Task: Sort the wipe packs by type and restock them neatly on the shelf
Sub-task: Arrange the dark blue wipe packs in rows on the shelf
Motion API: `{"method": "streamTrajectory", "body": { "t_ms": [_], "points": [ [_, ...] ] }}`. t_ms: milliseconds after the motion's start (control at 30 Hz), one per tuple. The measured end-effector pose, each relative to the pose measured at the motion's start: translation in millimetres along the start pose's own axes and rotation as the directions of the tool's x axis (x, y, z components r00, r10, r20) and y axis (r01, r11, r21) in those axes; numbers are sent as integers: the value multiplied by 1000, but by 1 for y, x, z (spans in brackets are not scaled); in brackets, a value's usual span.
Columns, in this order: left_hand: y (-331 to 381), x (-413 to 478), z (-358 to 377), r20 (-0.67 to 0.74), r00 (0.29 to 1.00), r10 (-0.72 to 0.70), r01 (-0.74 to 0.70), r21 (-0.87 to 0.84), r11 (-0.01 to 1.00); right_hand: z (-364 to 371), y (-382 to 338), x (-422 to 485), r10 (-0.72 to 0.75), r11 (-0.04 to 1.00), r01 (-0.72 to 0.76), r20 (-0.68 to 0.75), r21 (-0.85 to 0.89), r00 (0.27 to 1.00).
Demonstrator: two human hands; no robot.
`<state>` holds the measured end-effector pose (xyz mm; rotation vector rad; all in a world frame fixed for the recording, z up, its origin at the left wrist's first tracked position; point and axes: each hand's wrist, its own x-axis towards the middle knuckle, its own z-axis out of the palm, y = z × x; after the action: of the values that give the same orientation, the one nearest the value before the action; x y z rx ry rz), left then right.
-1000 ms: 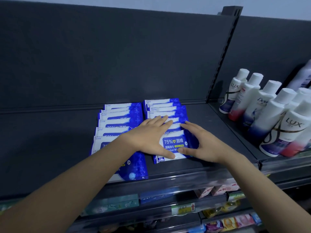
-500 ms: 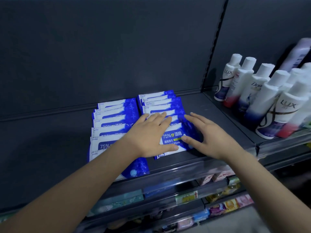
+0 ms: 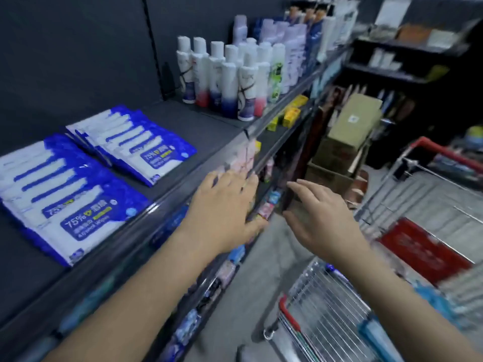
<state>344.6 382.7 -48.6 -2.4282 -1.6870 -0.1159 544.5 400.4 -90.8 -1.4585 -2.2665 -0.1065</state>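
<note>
In the head view, blue and white wipe packs (image 3: 78, 205) were seen lying on the dark shelf (image 3: 209, 126), at the left of the scene. They were arranged in two overlapped rows: the near row (image 3: 65, 194) at the left edge of the picture, and the far row (image 3: 136, 145) just beside it, a little to the right. The front pack of each row was turned with its printed label up. No pack was touched by a hand.

The left hand (image 3: 224, 210) was held in front of the shelf edge, to the right of the near row, with its fingers (image 3: 217, 178) straight and spread apart, and nothing was held in it. The right hand (image 3: 321, 218) was held further right, over the aisle floor, with its fingers (image 3: 308, 186) also apart and relaxed, and it was empty too.

Farther along the same shelf, white bottles (image 3: 230, 82) were placed upright in a close group. Small coloured goods were seen on the lower shelves (image 3: 261, 212), but they were too blurred to be identified. A wire shopping cart (image 3: 334, 309) was seen at the near right, below the right forearm. Cardboard boxes (image 3: 350, 131) were stacked on the floor farther down the aisle.
</note>
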Motion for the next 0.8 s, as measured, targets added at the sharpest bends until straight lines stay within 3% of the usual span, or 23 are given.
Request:
{"method": "streamTrajectory", "body": {
  "t_ms": [67,167,367,533,667,800],
  "points": [
    [27,-3,4,73,992,100,-98,-35,995,-13,14,-41,176,983,-166,130,-82,976],
    [67,1,10,171,964,203,-199,-40,979,-41,41,-94,448,893,-404,315,-198,836],
    [143,24,22,180,927,328,-325,-50,944,-80,106,-159,670,741,-563,344,-366,658],
    [213,66,68,220,909,355,-335,-126,934,-63,182,-175,694,719,-584,415,-376,588],
    [272,115,136,317,897,309,-269,-165,949,-13,271,-168,628,773,-532,537,-345,564],
    [333,181,237,474,871,131,-10,-250,968,74,389,-148,489,850,-464,697,-249,524]
  ]
}}
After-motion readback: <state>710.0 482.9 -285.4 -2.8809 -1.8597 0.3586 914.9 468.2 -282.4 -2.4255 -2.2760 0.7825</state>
